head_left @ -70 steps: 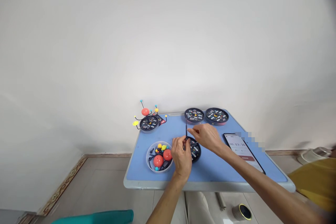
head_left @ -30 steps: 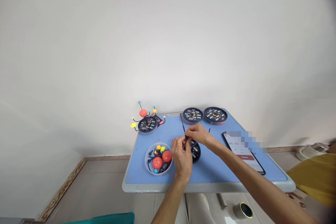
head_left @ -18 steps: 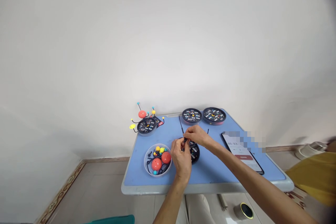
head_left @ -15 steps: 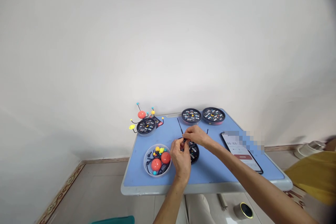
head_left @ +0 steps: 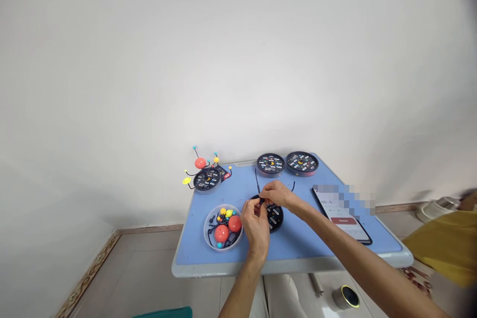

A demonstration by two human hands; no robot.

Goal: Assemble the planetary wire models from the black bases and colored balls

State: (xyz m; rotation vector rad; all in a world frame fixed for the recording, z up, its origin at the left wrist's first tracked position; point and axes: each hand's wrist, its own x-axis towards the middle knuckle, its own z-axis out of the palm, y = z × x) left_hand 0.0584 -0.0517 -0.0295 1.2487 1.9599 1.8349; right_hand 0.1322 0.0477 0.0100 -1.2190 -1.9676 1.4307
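Observation:
Over a black round base [head_left: 276, 218] with printed labels, my two hands meet fingertip to fingertip. My left hand [head_left: 256, 223] is closed in a pinch on a small black plastic part, mostly hidden by the fingers. From above, my right hand [head_left: 278, 195] pinches the same spot. A thin black rod [head_left: 257, 181] sticks up from between the fingertips. Another black rod end [head_left: 293, 187] shows behind my right hand; where it joins is hidden. Left of my hands stands a clear round tub [head_left: 205, 233] holding red balls, small yellow, orange and blue balls and black rods.
A planet model [head_left: 206, 179] with coloured balls on curved rods stands at the table's back left. Two round black-topped cases [head_left: 271, 164] sit along the back edge. A phone [head_left: 346, 223] showing a timer lies at the right of the blue table [head_left: 298, 251].
The upright black rod has swung slightly to the right at its tip, and the rod end behind my right hand has tilted a little. Both hands keep their pinch in nearly the same place.

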